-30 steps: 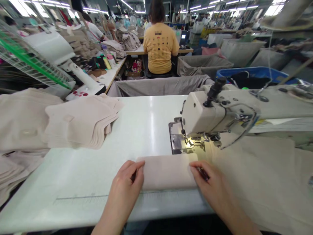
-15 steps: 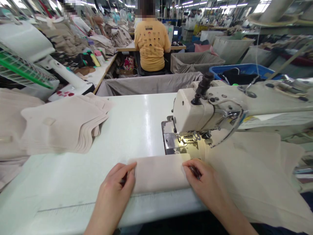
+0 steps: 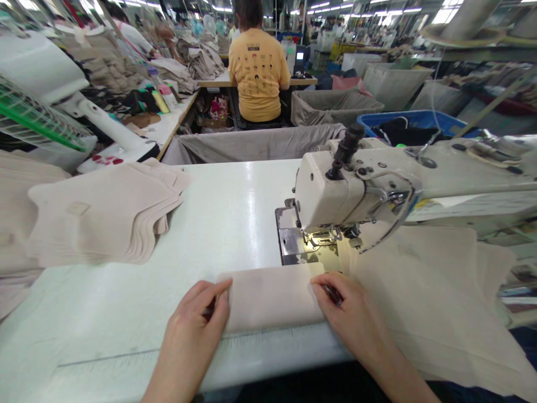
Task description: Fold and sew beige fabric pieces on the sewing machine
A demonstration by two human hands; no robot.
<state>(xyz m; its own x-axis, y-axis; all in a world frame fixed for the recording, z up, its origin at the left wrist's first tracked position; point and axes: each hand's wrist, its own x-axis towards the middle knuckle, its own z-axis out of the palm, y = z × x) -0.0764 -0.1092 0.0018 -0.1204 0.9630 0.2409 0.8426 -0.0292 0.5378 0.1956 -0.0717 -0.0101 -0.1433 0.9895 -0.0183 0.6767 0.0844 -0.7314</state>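
A beige rectangular fabric piece point(image 3: 271, 299) lies flat on the white table, just in front of the sewing machine point(image 3: 331, 193). My left hand point(image 3: 197, 316) pinches its left end between thumb and forefinger. At the other end, my right hand point(image 3: 346, 305) is closed in a pinch on the upper right corner, close to the lit metal needle plate point(image 3: 293, 240). The fabric's upper edge runs close to the plate. Larger beige fabric panels point(image 3: 423, 280) are spread to the right of my right hand, under the machine arm.
A stack of cut beige panels point(image 3: 92, 218) sits at the left of the table. Ruler markings point(image 3: 113, 358) run along the front edge. Behind are a cloth-lined bin point(image 3: 260, 145), a blue basket point(image 3: 419, 120) and a seated person in a yellow shirt point(image 3: 260, 73). A white fan point(image 3: 42, 73) stands left.
Both hands keep the same pinches on the fabric. The whole view has shifted very slightly, with things appearing a little further left; little else differs.
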